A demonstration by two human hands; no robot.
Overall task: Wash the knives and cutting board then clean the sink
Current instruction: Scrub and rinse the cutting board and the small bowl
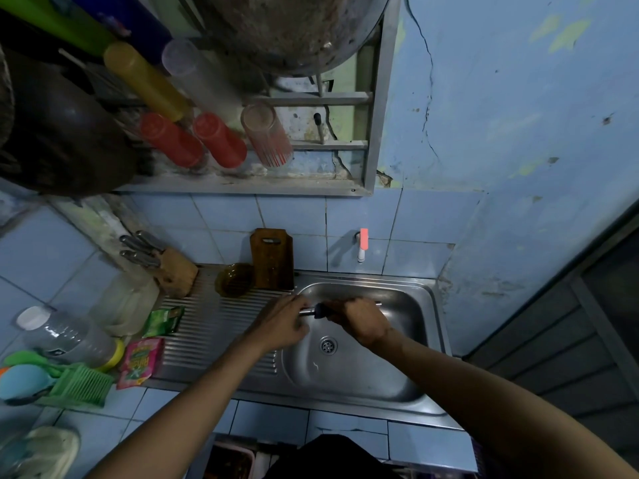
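Both my hands are over the steel sink (359,375). My left hand (283,323) grips the steel handle of a knife (307,311) that lies level across the basin. My right hand (361,321) is closed round the blade with a dark scrubbing pad (321,310); a bit of the blade shows past that hand at the right. The wooden cutting board (272,259) leans upright against the tiled wall behind the drainboard. A wooden knife block (178,273) with several steel-handled knives (141,248) stands at the back left.
The wall tap (363,244) is above the basin and the drain (328,345) is below my hands. An amber glass bowl (234,280), soap sachets (163,321), a clear bottle (65,337) and a green rack (81,385) crowd the left. A shelf of cups (221,140) hangs overhead.
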